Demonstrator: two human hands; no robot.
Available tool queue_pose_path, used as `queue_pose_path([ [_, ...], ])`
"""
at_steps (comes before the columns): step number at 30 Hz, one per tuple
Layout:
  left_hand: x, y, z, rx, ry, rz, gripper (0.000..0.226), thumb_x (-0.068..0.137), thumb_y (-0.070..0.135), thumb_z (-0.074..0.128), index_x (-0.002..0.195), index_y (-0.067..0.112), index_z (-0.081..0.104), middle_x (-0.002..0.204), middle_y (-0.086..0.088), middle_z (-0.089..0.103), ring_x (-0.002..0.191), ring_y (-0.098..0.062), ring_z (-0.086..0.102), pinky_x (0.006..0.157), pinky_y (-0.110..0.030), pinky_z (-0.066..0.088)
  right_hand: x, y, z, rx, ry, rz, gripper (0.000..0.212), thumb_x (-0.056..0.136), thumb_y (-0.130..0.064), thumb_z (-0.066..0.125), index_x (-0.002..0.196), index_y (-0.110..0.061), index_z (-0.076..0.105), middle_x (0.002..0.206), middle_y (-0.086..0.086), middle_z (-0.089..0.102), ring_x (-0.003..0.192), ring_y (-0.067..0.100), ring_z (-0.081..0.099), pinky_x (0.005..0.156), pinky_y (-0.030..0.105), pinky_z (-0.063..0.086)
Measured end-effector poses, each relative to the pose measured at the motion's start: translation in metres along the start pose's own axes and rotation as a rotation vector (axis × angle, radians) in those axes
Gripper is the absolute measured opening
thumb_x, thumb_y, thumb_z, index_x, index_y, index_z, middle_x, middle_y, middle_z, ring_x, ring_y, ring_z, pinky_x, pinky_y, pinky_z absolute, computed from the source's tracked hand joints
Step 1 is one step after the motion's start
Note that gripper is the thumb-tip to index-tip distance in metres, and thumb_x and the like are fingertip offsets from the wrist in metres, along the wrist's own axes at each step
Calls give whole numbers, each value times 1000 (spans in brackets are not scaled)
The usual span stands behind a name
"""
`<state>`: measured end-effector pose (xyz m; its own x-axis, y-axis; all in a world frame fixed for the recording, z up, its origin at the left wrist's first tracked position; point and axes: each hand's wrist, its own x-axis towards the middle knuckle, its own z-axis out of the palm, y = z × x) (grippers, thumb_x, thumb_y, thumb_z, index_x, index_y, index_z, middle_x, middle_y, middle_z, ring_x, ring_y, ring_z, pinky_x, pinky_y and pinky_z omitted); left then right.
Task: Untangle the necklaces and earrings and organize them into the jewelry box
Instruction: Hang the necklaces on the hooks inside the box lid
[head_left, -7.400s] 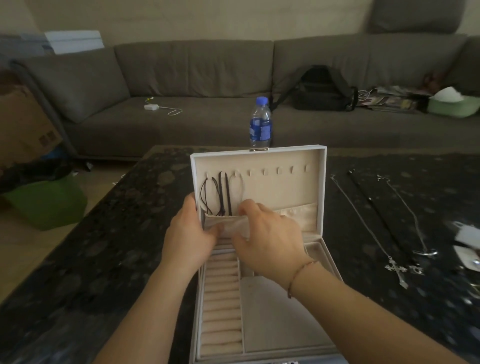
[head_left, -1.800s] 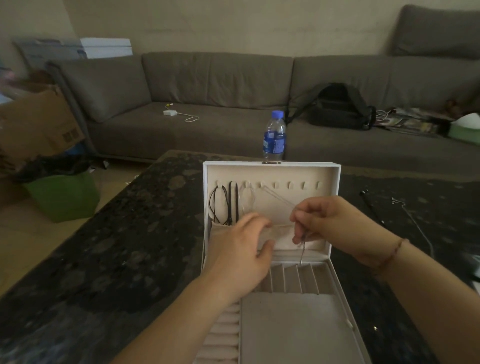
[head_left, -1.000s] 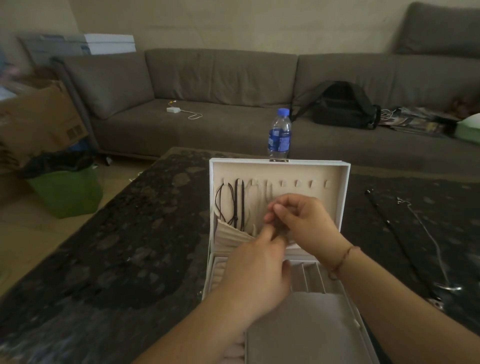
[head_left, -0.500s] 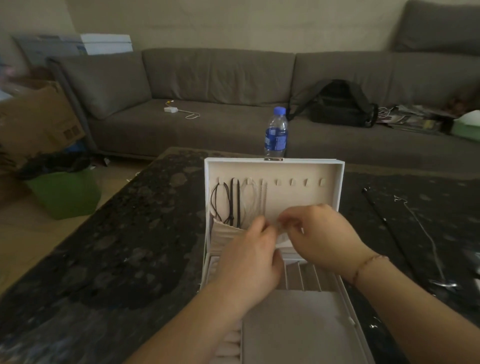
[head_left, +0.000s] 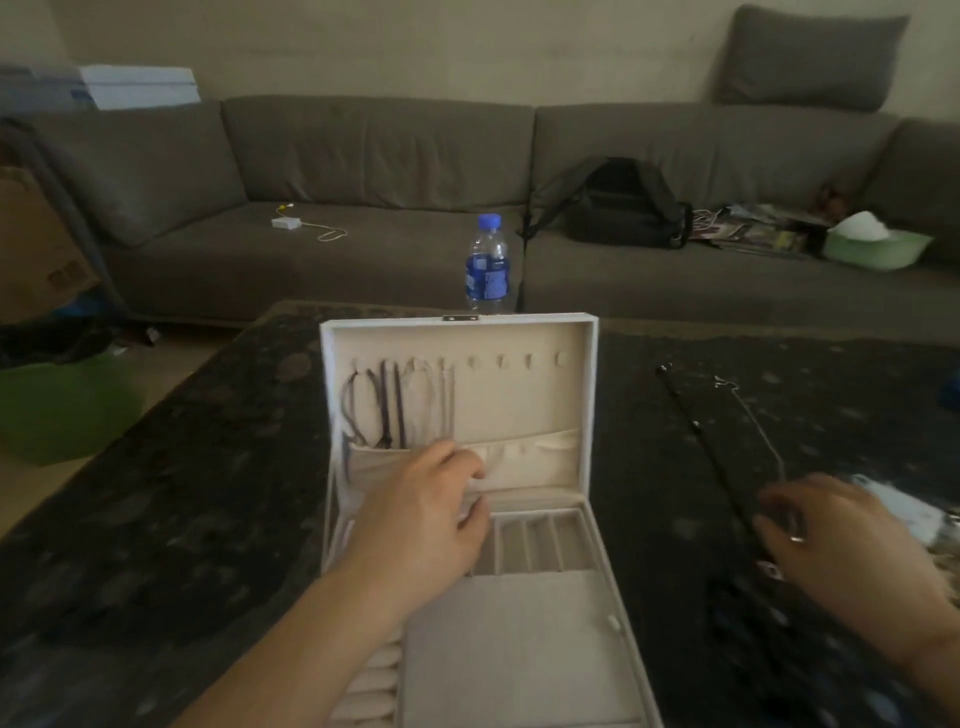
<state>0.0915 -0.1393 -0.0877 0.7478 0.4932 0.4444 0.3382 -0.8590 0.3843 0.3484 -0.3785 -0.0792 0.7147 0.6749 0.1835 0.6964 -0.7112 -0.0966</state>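
- Head view is filled by an open white jewelry box (head_left: 587, 415) set on a dark speckled table (head_left: 182, 519), its lid raised upright towards the sofa (head_left: 363, 171).
- Several necklaces (head_left: 395, 410), dark and pale, are seen hanging from hooks at the left of the lid's lining, their lower ends tucked into the fabric pocket (head_left: 530, 457) that runs across the lid; the hooks further right are left bare.
- The left hand (head_left: 426, 514) is laid over the pocket's lower left part, with the fingers bent against the cloth; whether the cloth is actually pinched cannot be told.
- The right hand (head_left: 841, 540) is held low over the table well right of the box, blurred, with fingers curled downward near the near end of a thin silver chain (head_left: 753, 421); whether anything is gripped cannot be told.
- A black cord necklace (head_left: 696, 426) is stretched along the table just left of the silver chain, both lying apart from the box.
- Narrow slots (head_left: 540, 540) and ring rolls (head_left: 374, 680) are shown in the box's base, with nothing visible in them.
- A water bottle (head_left: 487, 265) with a blue cap is stood behind the lid.
- A black bag (head_left: 618, 208) is rested on the sofa seat.
- A green bin (head_left: 62, 405) is placed on the floor at the left.
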Motion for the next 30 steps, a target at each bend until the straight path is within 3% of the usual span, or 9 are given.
queue_pose_path([
  [4,12,46,3,-58,-32,75,20,86,42,54,93,27,66,89,14,62,83,-7,58,72,-28,51,6,33,21,-6,-160,98,36,84,-56,61,110,-32,69,98,-8,54,99,15,57,83,30,48],
  [9,39,125,34,-86,-275,218,17,95,42,55,106,31,63,101,14,58,96,-3,53,83,-27,50,10,29,28,-25,-120,46,36,88,-58,54,114,-36,65,111,-8,53,107,14,52,82,26,43],
  [13,70,160,76,15,-492,257,23,97,26,56,120,27,62,113,8,57,105,-11,56,89,-34,53,8,19,22,-16,-88,13,35,92,-59,46,114,-38,63,119,-8,51,112,15,44,82,26,41],
  [16,93,176,106,167,-644,219,33,94,15,61,126,23,59,121,0,55,112,-22,56,91,-42,53,6,14,26,-9,-123,9,33,90,-56,52,113,-35,64,120,-8,51,114,16,43,86,30,48],
  [21,109,181,138,203,-719,336,42,89,2,60,126,20,57,128,-2,50,117,-27,51,93,-47,50,5,6,30,103,-63,75,16,94,-33,55,106,-25,63,109,-8,57,114,16,47,81,31,52],
  [27,117,174,158,135,-678,346,24,93,8,56,112,19,65,121,0,55,113,-24,51,96,-44,46,-1,3,34,29,-99,19,35,93,-28,55,127,-20,53,126,-1,50,121,20,40,86,30,49],
  [30,119,168,165,199,-667,361,20,95,15,55,110,22,65,121,3,54,117,-22,44,101,-43,38,-1,7,34,83,-98,30,32,90,-29,50,120,-19,55,122,-1,50,118,19,40,89,30,46],
])
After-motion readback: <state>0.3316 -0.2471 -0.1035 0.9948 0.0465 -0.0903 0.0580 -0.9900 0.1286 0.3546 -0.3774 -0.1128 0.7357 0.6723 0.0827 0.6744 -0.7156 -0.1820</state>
